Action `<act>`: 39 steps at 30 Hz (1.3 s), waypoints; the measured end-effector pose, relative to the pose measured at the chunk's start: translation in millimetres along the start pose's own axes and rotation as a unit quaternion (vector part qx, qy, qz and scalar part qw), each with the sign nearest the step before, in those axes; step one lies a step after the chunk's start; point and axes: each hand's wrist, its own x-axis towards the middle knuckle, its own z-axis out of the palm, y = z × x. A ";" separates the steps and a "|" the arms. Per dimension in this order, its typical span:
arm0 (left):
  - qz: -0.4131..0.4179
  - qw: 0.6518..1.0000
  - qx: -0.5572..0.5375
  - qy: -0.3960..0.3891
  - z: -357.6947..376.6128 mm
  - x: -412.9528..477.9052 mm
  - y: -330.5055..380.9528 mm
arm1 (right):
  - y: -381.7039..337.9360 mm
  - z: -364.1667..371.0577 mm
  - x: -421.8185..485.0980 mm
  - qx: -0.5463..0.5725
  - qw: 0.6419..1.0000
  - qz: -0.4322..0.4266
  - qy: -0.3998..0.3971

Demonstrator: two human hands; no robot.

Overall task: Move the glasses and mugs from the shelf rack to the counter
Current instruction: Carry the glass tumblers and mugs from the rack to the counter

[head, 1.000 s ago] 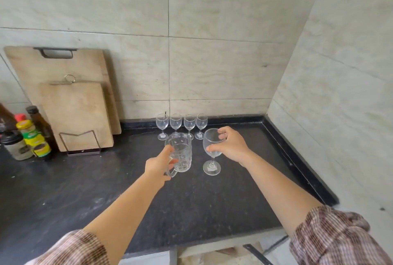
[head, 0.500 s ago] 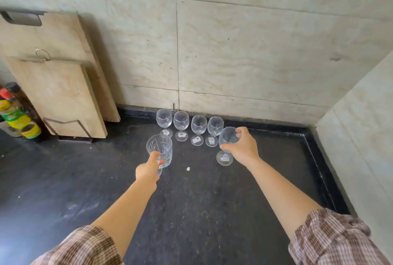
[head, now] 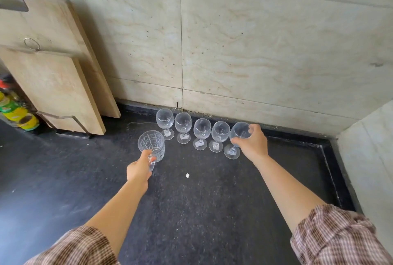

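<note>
My left hand point(head: 138, 168) grips the handle of a clear patterned glass mug point(head: 151, 145), which stands upright at the left front of a row of wine glasses. My right hand point(head: 253, 143) holds the bowl of a wine glass point(head: 237, 135) whose foot rests on or just over the black counter point(head: 191, 211) at the right end of that row. Several other wine glasses point(head: 182, 123) stand in a line near the back wall. The shelf rack is out of view.
Two wooden cutting boards point(head: 53, 73) lean on the wall in a metal stand at the left. Bottles with yellow and green labels point(head: 19, 114) sit at the far left. A side wall point(head: 370, 148) bounds the counter on the right. A small white crumb point(head: 187, 175) lies on the counter.
Both hands have moved farther back toward the wall. The wine glass has come down beside the row's right end, and the mug has come down by its left end.
</note>
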 end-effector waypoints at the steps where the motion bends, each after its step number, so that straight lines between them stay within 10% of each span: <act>1: 0.002 1.000 0.004 0.000 -0.3 1.3 0.8 | -0.4 -0.3 1.7 -0.001 1.000 0.000 -0.001; 20: 0.013 0.997 0.073 -0.026 -3.5 9.1 9.2 | -7.4 -5.6 12.3 -0.094 0.995 -0.018 -0.011; 27: 0.061 0.991 0.119 -0.027 -17.1 0.7 9.3 | -37.2 18.3 -13.8 -0.242 0.956 -0.156 0.053; 39: 0.229 0.934 0.274 0.033 -150.8 -56.3 17.3 | -98.8 148.9 -152.8 -0.227 0.883 -0.376 -0.166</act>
